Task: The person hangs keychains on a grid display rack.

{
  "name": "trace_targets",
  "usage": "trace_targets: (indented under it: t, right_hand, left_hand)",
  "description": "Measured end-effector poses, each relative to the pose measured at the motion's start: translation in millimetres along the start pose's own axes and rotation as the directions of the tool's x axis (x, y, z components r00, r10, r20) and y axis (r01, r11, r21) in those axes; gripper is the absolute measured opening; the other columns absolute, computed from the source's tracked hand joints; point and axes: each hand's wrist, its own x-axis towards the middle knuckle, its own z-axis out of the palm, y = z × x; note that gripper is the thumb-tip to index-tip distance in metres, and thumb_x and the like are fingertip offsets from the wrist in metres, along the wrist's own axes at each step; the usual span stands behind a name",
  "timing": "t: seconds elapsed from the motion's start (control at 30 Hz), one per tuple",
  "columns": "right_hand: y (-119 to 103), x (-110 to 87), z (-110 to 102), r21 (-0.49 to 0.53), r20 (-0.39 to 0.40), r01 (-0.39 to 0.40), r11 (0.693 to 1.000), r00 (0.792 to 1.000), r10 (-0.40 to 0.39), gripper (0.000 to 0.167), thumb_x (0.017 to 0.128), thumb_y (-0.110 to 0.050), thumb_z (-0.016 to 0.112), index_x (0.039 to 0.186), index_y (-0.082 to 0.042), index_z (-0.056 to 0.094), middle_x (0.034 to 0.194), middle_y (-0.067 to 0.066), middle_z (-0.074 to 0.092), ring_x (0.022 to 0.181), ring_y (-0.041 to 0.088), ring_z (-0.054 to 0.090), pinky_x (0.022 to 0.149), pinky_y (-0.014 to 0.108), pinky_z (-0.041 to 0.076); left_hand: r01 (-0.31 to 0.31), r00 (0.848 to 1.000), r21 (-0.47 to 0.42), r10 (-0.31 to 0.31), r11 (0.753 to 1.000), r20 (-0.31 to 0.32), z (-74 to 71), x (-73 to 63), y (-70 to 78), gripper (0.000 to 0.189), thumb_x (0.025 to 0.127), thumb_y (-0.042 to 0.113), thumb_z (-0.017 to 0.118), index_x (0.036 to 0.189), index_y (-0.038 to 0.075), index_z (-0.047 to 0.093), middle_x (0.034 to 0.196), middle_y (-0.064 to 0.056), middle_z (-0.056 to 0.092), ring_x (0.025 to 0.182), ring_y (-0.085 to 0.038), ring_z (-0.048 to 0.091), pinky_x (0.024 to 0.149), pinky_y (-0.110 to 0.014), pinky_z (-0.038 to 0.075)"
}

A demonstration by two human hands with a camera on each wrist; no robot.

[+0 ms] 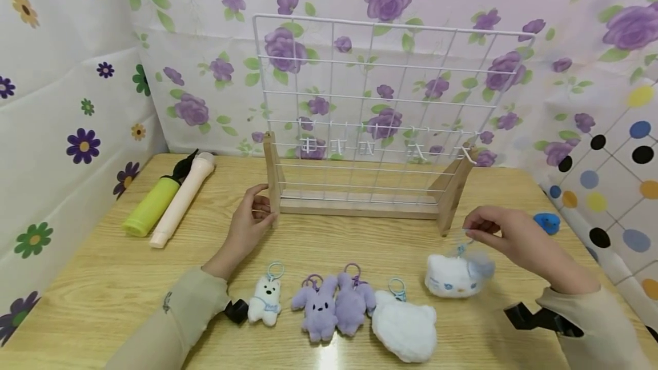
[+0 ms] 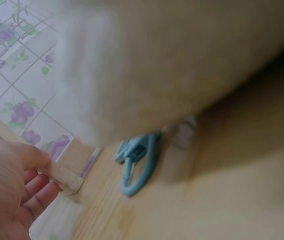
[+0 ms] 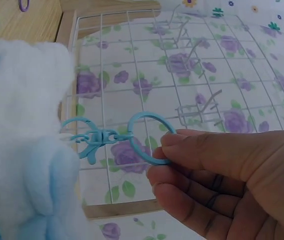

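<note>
My right hand (image 1: 506,238) pinches the light blue key ring (image 3: 140,118) of a white plush cat keychain (image 1: 452,276) between thumb and fingertips. The plush hangs below that ring, low over the right side of the table, with a light blue bow on its head. At the left end of the wire grid rack (image 1: 360,206), my left hand (image 1: 250,221) grips the wooden side post (image 2: 64,175), thumb on the near side and fingers curled behind. Several white hooks (image 1: 366,148) sit in a row on the grid.
Along the table's front lie a white bear keychain (image 1: 265,301), two purple plush keychains (image 1: 320,312) and a white plush keychain (image 1: 405,327) turned face down. A yellow-green pump (image 1: 151,205) and a pale tube (image 1: 183,201) lie far left. A small blue object (image 1: 547,222) sits far right.
</note>
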Motion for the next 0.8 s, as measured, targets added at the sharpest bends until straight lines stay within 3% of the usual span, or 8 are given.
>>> trace_targets:
  t: [0.5,0.8]
  right_hand:
    - [7.4,21.2,-21.1,-0.01,-0.155,-0.009,1.0,0.988,0.007,0.007,0.089,-0.009,0.067,0.093,-0.014,0.067,0.08,-0.006,0.065,0.07,-0.006,0.054,0.062,0.015,0.047]
    - [0.4,28.2,-34.1,0.006,-0.267,-0.052,0.999,0.962,0.051,0.007,0.089,-0.01,0.067,0.096,-0.01,0.068,0.084,0.003,0.07,0.072,-0.014,0.051,0.062,0.009,0.043]
  left_hand:
    - [0.007,1.0,0.003,-0.007,1.0,-0.006,4.2,1.4,0.6,0.065,0.083,-0.006,0.068,0.139,0.006,0.039,0.107,-0.02,0.056,0.09,-0.025,0.059,0.073,-0.011,0.048]
    - [0.019,1.0,0.009,-0.019,1.0,-0.003,2.0,0.3,0.7,0.066,0.083,-0.006,0.068,0.14,0.007,0.038,0.107,-0.02,0.056,0.091,-0.028,0.058,0.073,-0.011,0.048]
